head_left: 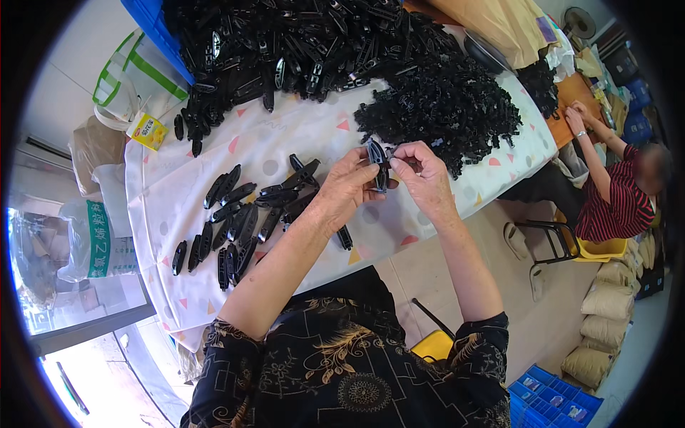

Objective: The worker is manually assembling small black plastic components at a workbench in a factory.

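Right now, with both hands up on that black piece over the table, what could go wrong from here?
The black oval piece is pinched only at the fingertips of the left hand and right hand; a slip could drop it. The finished row lies under the left forearm and may get swept. One piece sits near the table edge and could fall off.

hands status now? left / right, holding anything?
Left hand: closed on an oval black plastic part.
Right hand: fingertips pinched at the same part's right side.

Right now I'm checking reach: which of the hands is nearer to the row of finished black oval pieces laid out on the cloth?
Left. The left hand sits just right of the black oval pieces; the right hand is farther right, beyond it.
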### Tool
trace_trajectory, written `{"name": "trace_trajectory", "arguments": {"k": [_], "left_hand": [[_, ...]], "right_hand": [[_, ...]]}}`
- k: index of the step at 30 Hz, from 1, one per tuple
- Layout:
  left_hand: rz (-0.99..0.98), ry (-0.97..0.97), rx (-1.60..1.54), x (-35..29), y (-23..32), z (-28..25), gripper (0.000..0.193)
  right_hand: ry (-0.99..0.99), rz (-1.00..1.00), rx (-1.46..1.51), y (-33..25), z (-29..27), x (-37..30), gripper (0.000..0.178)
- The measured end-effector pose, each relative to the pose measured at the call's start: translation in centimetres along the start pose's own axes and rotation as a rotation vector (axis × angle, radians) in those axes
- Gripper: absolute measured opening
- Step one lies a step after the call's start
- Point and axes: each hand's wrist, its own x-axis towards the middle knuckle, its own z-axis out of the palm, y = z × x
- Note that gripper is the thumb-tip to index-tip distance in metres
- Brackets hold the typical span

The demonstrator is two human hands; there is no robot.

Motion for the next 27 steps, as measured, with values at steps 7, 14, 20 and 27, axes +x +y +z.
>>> {"name": "trace_trajectory", "arguments": {"k": [7, 14, 20, 27], "left_hand": [[0.012, -0.112, -0.133, -1.2, -0.7, -1.1, 0.038], [0.069, -0.065, -0.140, -2.8, -0.7, -1.0, 0.037], [0.104, 0.003, -0.022, -3.9, -0.3, -0.2, 0.034], [0.117, 0.065, 0.086, -4.2, -0.5, 0.4, 0.030]], "right_hand": [[0.000, 0.183, 0.241, -0.8, 1.2, -1.2, 0.007], [0.043, 0.244, 0.550, -0.9, 3.2, -2.8, 0.006], [0.074, 0.256, 0.607, -1.2, 4.1, -3.4, 0.011], [0.120, 0.269, 0.660, -1.0, 4.6, -3.8, 0.012]]}}
